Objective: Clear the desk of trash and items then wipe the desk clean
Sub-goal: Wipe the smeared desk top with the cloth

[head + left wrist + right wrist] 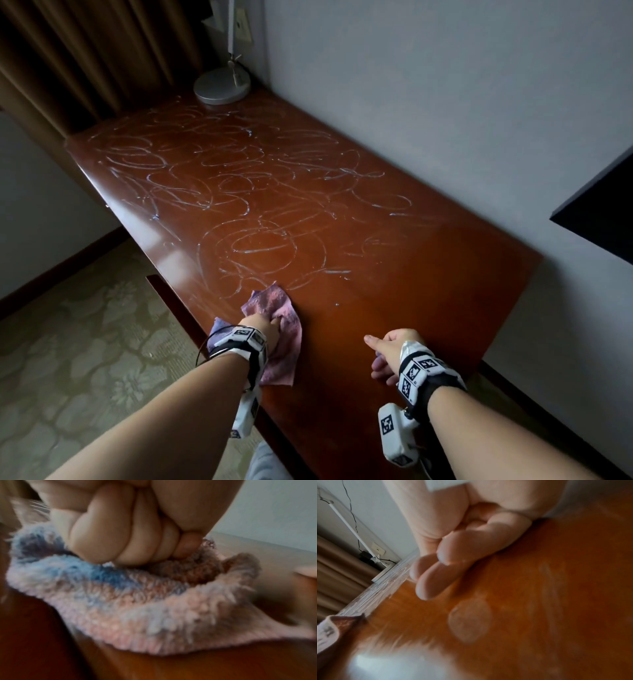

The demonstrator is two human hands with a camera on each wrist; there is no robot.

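A glossy reddish-brown desk (pixel 428 274) runs along the wall, and white looping smear marks (pixel 239 185) cover its far and middle part. My left hand (pixel 270 330) grips a fluffy pink and blue cloth (pixel 274 305) and presses it on the desk near the left front edge. In the left wrist view the curled fingers (pixel 109 540) bunch the cloth (pixel 154 608) against the wood. My right hand (pixel 390 349) hovers just above the near desk with loosely bent fingers (pixel 447 566) and holds nothing. The wood (pixel 556 588) near the hands shows almost no smears.
A white desk lamp with a round base (pixel 222 89) stands at the desk's far end by the brown curtain (pixel 85 58). A dark panel (pixel 603 212) juts from the wall on the right. Patterned carpet (pixel 85 342) lies left of the desk.
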